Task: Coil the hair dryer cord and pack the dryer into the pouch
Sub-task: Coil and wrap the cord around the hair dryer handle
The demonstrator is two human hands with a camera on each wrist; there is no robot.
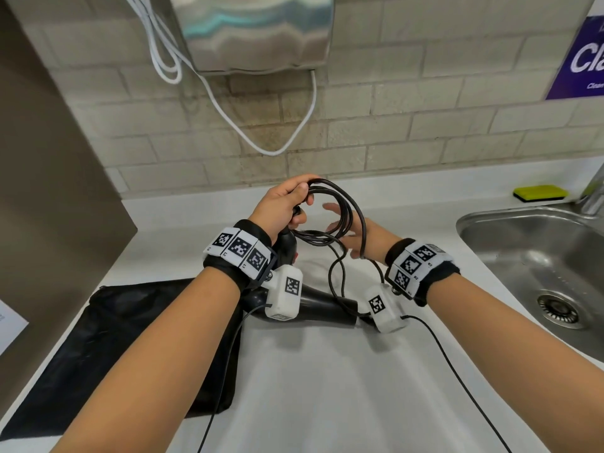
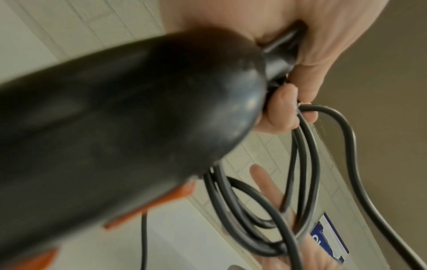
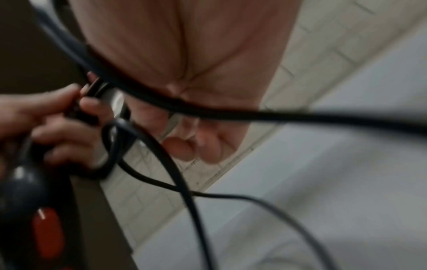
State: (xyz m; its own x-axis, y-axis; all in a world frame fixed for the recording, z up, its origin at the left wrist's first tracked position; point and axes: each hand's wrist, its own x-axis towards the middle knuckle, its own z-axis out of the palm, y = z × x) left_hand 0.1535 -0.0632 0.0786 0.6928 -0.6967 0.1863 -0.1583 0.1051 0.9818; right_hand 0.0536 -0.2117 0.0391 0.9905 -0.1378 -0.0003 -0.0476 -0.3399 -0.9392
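Note:
My left hand (image 1: 281,204) is raised over the counter and grips the gathered loops of the black cord (image 1: 313,239) together with the cord end of the black hair dryer (image 1: 323,305). The dryer hangs below that hand, its barrel low over the counter. In the left wrist view the dryer (image 2: 127,118) fills the frame and shows orange-red switches. My right hand (image 1: 346,230) reaches into the loops with fingers extended, and a strand of cord (image 3: 208,111) crosses its palm. The black pouch (image 1: 130,338) lies flat on the counter at the left, under my left forearm.
A steel sink (image 1: 539,256) lies at the right, with a yellow sponge (image 1: 539,192) and a faucet (image 1: 595,191) behind it. A steel wall unit (image 1: 255,31) with a hanging white cable (image 1: 277,152) is above. A brown partition (image 1: 49,158) bounds the left. Thin camera wires trail over the white counter (image 1: 327,371).

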